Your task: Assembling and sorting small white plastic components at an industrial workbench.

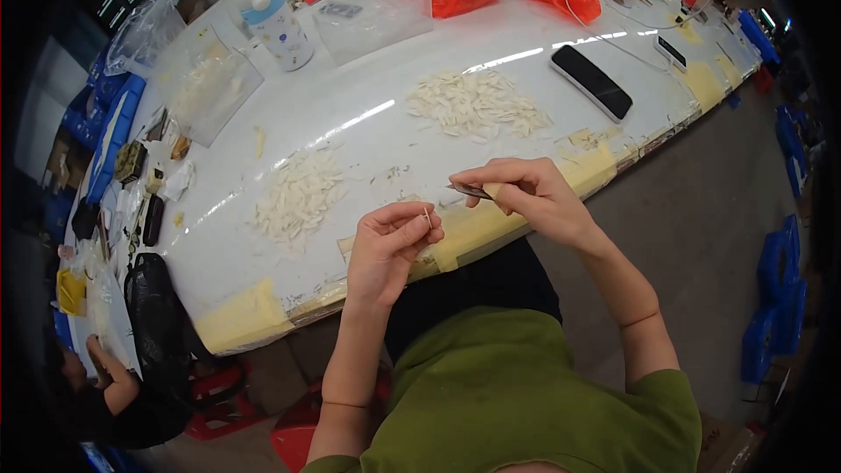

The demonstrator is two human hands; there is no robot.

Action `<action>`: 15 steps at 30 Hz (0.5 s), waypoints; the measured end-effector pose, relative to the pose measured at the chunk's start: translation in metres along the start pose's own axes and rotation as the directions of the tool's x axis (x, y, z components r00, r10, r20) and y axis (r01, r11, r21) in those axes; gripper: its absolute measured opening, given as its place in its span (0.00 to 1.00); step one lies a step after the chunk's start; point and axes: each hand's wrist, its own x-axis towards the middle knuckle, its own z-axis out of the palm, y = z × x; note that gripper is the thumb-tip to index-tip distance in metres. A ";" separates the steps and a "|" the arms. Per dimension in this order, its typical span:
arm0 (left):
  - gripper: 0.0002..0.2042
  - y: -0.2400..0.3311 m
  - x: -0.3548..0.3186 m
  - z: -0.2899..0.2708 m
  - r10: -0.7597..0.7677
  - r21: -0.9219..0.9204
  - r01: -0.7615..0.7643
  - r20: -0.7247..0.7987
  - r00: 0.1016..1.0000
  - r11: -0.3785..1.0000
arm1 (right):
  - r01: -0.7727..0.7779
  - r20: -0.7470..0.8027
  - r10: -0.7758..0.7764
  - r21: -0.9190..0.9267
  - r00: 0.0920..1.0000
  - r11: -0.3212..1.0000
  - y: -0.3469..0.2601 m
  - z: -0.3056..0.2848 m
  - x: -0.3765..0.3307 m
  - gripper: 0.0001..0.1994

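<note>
Head view: my left hand pinches one sliver, likely mid-work; my right hand grips a dark tool. Near pile, ten o'clock; far pile, one o'clock; which is finished, unclear.

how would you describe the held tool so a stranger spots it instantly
Start at the white table, then its yellow-taped near edge. Over it, the right hand holds a slim, dark, metallic tool, tip pointing left. Its dark colour sets it apart from the whitish sliver in the left hand.
</note>
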 end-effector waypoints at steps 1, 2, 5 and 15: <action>0.06 0.006 0.002 -0.007 -0.032 -0.011 0.032 0.010 0.999 0.999 | 0.014 0.035 -0.014 -0.018 0.999 1.000 -0.005 0.011 0.007 0.15; 0.06 0.013 0.003 -0.015 -0.065 -0.022 0.065 0.021 0.998 0.998 | 0.028 0.070 -0.026 -0.036 0.997 0.999 -0.009 0.021 0.014 0.15; 0.06 0.030 0.010 -0.031 -0.092 -0.069 0.094 0.023 0.995 0.993 | 0.077 0.114 -0.068 -0.081 0.991 0.994 -0.009 0.046 0.034 0.16; 0.06 0.055 0.034 -0.076 -0.071 -0.214 0.091 0.101 0.992 0.973 | 0.198 0.119 -0.172 -0.263 0.978 0.944 0.004 0.078 0.081 0.18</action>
